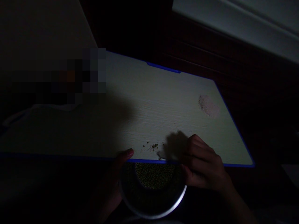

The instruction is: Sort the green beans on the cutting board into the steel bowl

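A pale wooden table top [144, 102] with a blue edge fills the middle of the dim view. Under its near edge sits a round metal bowl [153, 203] holding small green grains [154, 174]. My left hand [112, 183] grips the bowl's left rim, thumb resting on the table edge. My right hand [202, 161] lies at the near edge with its fingers curled together, touching the table beside a few scattered grains [153, 146]. What those fingers hold, if anything, is hidden.
A small pinkish powdery patch [208, 105] lies at the table's right side. A blurred-out area [67, 76] covers the far left. Beyond the table is dark wood and a pale ledge [245, 25] at the top right.
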Available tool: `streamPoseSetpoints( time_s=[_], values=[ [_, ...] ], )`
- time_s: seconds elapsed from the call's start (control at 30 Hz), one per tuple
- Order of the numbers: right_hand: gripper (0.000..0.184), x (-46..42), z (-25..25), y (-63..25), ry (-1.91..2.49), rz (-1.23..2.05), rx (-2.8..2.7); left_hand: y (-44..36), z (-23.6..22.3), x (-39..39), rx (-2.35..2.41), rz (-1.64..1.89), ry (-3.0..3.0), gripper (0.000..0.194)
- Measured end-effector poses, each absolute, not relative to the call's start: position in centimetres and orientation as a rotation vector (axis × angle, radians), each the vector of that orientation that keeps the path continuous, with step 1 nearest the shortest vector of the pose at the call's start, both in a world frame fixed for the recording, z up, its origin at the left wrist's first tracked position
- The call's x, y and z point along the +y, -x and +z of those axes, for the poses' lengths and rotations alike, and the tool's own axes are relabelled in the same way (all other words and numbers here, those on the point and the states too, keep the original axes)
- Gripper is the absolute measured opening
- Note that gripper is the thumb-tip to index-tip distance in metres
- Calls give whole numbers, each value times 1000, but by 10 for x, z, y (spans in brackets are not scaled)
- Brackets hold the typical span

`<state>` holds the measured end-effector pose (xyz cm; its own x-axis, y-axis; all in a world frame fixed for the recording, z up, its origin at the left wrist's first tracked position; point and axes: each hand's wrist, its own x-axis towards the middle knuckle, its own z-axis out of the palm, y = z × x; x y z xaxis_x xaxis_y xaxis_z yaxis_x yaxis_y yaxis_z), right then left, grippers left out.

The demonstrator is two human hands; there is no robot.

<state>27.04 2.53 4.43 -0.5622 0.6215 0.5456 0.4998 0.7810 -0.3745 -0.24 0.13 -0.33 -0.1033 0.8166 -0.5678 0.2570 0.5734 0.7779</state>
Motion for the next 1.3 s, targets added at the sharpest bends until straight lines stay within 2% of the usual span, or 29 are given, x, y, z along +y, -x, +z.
streamPoseSetpoints(
  time_s=[0.13,0.37,0.53,0.83,1.0,1.13,1.3],
  values=[
    [10,25,44,-271,829,234,-2293,3,-7,0,1627,630,-902,59],
    [9,26,48,-268,818,228,-2307,1,-10,2,1681,639,-888,43],
    [9,25,46,-268,810,243,-2282,4,-11,0,1631,632,-978,59],
    [9,26,48,-268,820,233,-2305,2,-14,1,1643,652,-940,55],
    [8,26,48,-268,816,244,-2306,4,-11,1,1645,597,-1065,60],
    [8,26,48,-268,804,250,-2300,4,-5,4,1638,527,-1018,72],
    [8,24,44,-269,797,283,-2258,1,-1,4,1630,609,-903,71]
  ],
)
